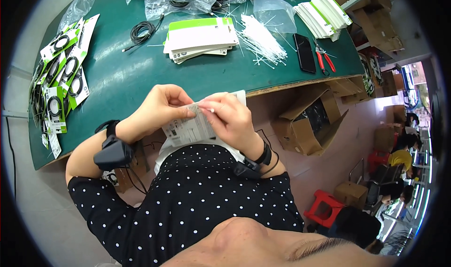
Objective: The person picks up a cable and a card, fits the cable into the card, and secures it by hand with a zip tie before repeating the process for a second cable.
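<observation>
Close to my body, at the table's near edge, both hands are on a white printed packaging card (195, 128), its back covered in small print. My left hand (162, 108) grips the card by its edge, thumb lying across the printed face. The fingers of my right hand (229, 119) are pinched together at a white cable tie (212, 110), whose small head shows between thumb and fingers. Most of the tie is hidden, so I cannot tell how it runs through the card. The card's other side is out of sight.
On the green table (112, 74) lie carded black cables (55, 105), a loose coiled cable (142, 33), stacked cards (202, 36), white cable ties (265, 41), a phone (305, 53), red-handled pliers (324, 60) and more cards (322, 15). An open carton (307, 126) stands below at right.
</observation>
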A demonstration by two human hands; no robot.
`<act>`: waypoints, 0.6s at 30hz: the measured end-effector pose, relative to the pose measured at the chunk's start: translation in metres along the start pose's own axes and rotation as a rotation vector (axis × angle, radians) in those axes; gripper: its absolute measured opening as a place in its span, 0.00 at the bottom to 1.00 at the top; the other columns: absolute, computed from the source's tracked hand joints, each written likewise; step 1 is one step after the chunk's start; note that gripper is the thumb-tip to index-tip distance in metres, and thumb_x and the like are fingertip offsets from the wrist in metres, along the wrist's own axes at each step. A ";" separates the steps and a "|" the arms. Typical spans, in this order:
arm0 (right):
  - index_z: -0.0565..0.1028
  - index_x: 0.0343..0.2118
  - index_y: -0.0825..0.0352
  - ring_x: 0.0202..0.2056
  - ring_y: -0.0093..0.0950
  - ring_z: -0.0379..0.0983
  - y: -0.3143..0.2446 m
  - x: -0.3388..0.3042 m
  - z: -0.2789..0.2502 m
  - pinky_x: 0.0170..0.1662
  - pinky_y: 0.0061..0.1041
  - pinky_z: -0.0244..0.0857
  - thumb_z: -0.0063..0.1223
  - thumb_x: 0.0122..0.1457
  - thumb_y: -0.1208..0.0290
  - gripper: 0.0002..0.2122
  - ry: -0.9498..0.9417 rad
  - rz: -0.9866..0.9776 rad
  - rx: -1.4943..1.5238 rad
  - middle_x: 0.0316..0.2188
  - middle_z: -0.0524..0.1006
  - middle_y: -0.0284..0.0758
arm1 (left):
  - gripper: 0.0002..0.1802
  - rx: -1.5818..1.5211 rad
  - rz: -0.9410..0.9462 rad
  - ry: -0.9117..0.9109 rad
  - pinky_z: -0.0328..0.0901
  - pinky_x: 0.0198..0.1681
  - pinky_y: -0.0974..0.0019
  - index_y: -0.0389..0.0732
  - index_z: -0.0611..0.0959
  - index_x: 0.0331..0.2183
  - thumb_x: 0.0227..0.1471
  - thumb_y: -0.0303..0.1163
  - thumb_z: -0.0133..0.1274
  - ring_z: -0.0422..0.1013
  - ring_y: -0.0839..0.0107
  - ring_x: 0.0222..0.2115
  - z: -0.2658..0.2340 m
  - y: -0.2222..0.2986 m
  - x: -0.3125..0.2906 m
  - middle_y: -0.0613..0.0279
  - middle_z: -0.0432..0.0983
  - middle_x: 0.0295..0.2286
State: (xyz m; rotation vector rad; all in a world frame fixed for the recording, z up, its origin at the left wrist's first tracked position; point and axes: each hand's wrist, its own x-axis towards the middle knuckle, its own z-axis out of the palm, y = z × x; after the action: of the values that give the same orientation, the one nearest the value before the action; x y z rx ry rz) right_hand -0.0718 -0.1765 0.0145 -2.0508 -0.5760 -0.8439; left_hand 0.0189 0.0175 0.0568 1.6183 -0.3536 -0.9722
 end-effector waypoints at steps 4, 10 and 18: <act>0.69 0.54 0.68 0.26 0.18 0.76 -0.002 -0.013 -0.004 0.28 0.16 0.70 0.57 0.56 0.83 0.21 -0.149 0.665 0.473 0.31 0.80 0.35 | 0.08 -0.129 -0.248 -0.063 0.73 0.35 0.73 0.33 0.79 0.32 0.47 0.18 0.61 0.78 0.73 0.30 0.006 -0.020 0.005 0.55 0.81 0.29; 0.64 0.58 0.68 0.23 0.16 0.74 0.008 -0.019 -0.006 0.27 0.16 0.69 0.54 0.58 0.82 0.24 -0.296 0.827 0.578 0.29 0.81 0.35 | 0.08 -0.162 -0.379 -0.079 0.73 0.34 0.73 0.33 0.79 0.31 0.46 0.17 0.61 0.79 0.72 0.30 0.012 -0.044 0.017 0.54 0.81 0.29; 0.77 0.44 0.67 0.24 0.21 0.75 0.024 -0.031 0.006 0.26 0.18 0.67 0.57 0.55 0.81 0.13 -0.277 0.478 0.362 0.28 0.80 0.33 | 0.09 -0.226 -0.424 -0.108 0.73 0.34 0.72 0.33 0.79 0.31 0.45 0.16 0.61 0.79 0.71 0.30 0.013 -0.064 0.025 0.54 0.81 0.29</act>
State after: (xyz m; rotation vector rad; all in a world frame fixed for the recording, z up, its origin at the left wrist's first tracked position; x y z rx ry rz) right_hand -0.0748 -0.1879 -0.0230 -1.8616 -0.3291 -0.1617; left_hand 0.0079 0.0106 -0.0119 1.4631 0.0338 -1.3709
